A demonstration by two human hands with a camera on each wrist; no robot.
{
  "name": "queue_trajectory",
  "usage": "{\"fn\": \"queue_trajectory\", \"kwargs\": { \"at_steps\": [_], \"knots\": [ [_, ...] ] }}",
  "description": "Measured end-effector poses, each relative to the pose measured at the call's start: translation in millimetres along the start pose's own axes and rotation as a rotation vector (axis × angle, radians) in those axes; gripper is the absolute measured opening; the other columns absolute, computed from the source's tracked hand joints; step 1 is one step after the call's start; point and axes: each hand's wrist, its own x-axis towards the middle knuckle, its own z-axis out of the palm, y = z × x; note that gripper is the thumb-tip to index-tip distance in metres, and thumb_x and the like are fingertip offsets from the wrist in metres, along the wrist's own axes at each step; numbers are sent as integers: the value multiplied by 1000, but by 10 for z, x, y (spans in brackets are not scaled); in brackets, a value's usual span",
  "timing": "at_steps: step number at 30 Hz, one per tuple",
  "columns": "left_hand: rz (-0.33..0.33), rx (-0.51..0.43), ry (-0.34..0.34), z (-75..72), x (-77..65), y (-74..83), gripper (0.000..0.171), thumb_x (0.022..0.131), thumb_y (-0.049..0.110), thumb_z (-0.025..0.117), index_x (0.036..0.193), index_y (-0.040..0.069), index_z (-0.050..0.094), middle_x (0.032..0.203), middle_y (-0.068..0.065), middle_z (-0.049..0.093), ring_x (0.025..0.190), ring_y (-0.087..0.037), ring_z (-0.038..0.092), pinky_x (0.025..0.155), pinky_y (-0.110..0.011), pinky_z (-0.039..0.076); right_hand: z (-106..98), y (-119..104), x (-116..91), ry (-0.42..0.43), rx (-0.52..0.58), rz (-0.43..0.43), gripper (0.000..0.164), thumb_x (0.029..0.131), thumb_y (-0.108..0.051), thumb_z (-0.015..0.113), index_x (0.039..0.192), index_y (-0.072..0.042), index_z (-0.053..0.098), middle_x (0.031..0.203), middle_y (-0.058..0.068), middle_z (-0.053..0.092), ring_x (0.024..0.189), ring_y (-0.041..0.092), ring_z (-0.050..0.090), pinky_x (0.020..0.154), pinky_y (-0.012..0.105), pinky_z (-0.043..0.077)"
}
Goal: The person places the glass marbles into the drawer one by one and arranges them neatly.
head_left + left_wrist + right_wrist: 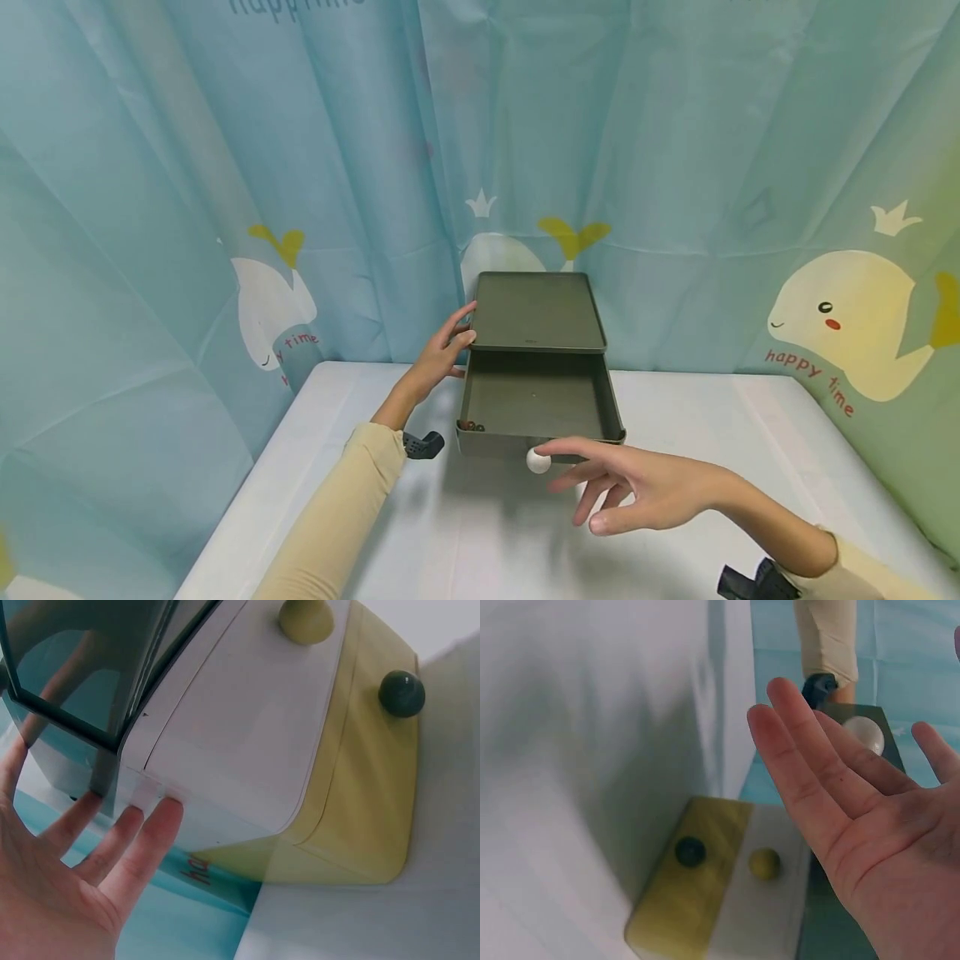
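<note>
A small drawer cabinet point(537, 310) with a dark green top stands on the table. Its green top drawer point(540, 392) is pulled out and has a white knob point(537, 461). Small brownish items point(472, 426) lie in the drawer's front left corner. My left hand point(435, 358) rests on the cabinet's left side, fingers spread. In the left wrist view, fingertips touch the side of the white middle tier point(240, 712). My right hand point(637, 487) hovers in front of the drawer, fingers loosely extended, index fingertip overlapping the knob; contact is unclear.
Below the white tier, which has a yellow knob point(306, 621), sits a yellow drawer point(367, 772) with a dark green knob point(402, 694). The white table point(697, 417) extends to both sides. A blue curtain point(360, 167) with whale prints hangs behind.
</note>
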Motion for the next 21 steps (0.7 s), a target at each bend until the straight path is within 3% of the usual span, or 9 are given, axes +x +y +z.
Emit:
{"fn": "queue_trajectory", "kwargs": {
  "at_steps": [6, 9, 11, 21],
  "knots": [
    [-7, -2, -19, 0, -31, 74, 62, 109, 30, 42, 167, 28, 19, 166, -19, 23, 148, -42, 33, 94, -64, 52, 88, 141, 117, 44, 23, -67, 74, 102, -3, 59, 163, -18, 20, 154, 12, 49, 109, 23, 71, 89, 36, 57],
    [-2, 0, -25, 27, -109, 223, 64, 108, 32, 43, 167, 21, 19, 165, -22, 24, 147, -44, 34, 94, -63, 52, 151, 188, 162, 111, 25, -106, 73, 103, -3, 59, 163, -17, 20, 147, 13, 55, 105, 23, 73, 88, 37, 58],
    [-3, -3, -28, 30, -117, 243, 64, 108, 31, 44, 166, 20, 20, 164, -23, 25, 146, -44, 34, 94, -63, 52, 194, 202, 191, 164, 23, -128, 72, 103, -5, 61, 163, -15, 22, 143, 13, 58, 101, 23, 73, 87, 37, 59],
    [8, 3, 4, 9, -4, 7, 61, 107, 38, 45, 164, 37, 24, 165, -13, 27, 146, -38, 36, 92, -64, 53, 382, 242, 305, 348, 43, -106, 55, 102, -11, 64, 153, -7, 44, 133, 12, 61, 92, 25, 74, 79, 38, 61]
  ]
}}
